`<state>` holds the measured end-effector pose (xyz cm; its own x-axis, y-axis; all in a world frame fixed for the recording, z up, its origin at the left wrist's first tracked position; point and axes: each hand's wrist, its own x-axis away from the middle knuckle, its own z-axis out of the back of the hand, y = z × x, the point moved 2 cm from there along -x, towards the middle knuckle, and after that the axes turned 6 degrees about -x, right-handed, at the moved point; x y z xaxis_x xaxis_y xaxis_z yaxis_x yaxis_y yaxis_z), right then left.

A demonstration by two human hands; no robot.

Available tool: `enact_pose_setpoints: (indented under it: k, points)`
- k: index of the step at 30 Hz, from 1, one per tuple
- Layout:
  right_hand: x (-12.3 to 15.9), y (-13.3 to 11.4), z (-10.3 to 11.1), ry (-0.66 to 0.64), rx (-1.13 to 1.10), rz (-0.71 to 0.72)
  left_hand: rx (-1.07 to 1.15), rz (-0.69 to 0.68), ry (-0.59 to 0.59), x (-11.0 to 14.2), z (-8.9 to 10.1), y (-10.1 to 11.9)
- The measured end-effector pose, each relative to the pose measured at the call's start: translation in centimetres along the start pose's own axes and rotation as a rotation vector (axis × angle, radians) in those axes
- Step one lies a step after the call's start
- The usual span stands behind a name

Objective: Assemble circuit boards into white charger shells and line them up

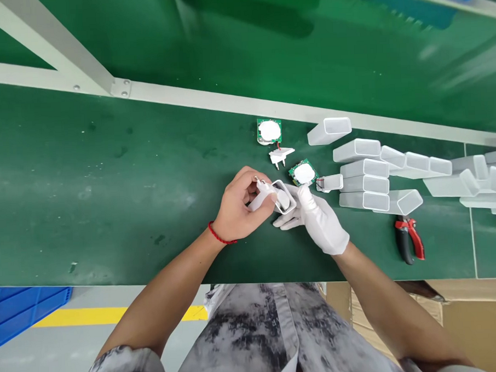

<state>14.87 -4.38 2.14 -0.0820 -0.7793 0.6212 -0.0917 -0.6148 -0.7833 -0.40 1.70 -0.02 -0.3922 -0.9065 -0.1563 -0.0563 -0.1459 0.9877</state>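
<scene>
- Fingers of the left hand pinch a white plug at the mouth of a box, between both hands.
- Gloved right hand curves beside it; its grip I cannot tell.
- Pliers lie on the green table, just beside other boxes.

Clothing is mottled grey-and-white, with a red braided bracelet and one white glove.

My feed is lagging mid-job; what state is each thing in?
Left hand: bare, gripping white plug
White plug: prongs exposed
Right hand: gloved, grip unclear
Casing between hands: open-ended, something white inside
Upper circuit board: uncased
Lower circuit board: uncased
Loose plug: lying, prongs exposed
Pliers: lying, handles apart
</scene>
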Motion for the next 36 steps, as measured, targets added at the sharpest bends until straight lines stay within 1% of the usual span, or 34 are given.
enact_pose_setpoints:
  k: [3, 6, 9, 14, 17, 19, 22, 26, 29, 31, 34, 36]
  points:
    - [0.1, -0.3, -0.4, 0.032, 0.108, 0.029, 0.006, 0.009, 0.006, 0.1, 0.0, 0.0]
    - [-0.1, -0.7, -1.0, 0.023, 0.171, -0.008, -0.002, 0.008, 0.011, 0.2, 0.0, 0.1]
    - [-0.2, -0.9, -1.3, 0.030, 0.140, -0.024, -0.013, 0.020, 0.009, 0.3, -0.1, 0.1]
    - [-0.3, -0.2, -1.2, 0.116, 0.108, 0.026, -0.029, 0.005, 0.017, 0.3, -0.1, 0.0]
    - [-0.5, 0.2, -1.0, 0.121, 0.078, 0.065, -0.031, -0.020, 0.016, 0.2, -0.2, 0.0]
    - [-0.7, 0.0, -0.8, 0.093, 0.065, 0.038, -0.035, -0.025, 0.024, 0.2, -0.2, -0.1]
    - [-1.1, -1.0, -0.9, 0.057, 0.101, -0.044, -0.039, -0.005, 0.027, 0.2, -0.1, -0.2]
    - [-1.5, -2.2, -1.4, 0.085, 0.181, -0.073, -0.057, 0.024, 0.010, 0.2, 0.0, -0.3]
    - [-1.6, -2.1, -1.6, 0.118, 0.194, -0.044, -0.053, 0.037, 0.006, 0.1, 0.0, -0.3]
    - [-1.6, -1.7, -1.4, 0.116, 0.170, -0.004, -0.047, 0.044, 0.007, 0.1, 0.0, -0.3]
    - [-1.5, -1.0, -0.8, 0.059, 0.070, 0.065, -0.035, 0.042, 0.009, -0.1, 0.0, -0.3]
    - [-1.4, -0.7, -0.4, 0.026, 0.000, 0.085, -0.023, 0.027, 0.019, -0.1, 0.0, -0.3]
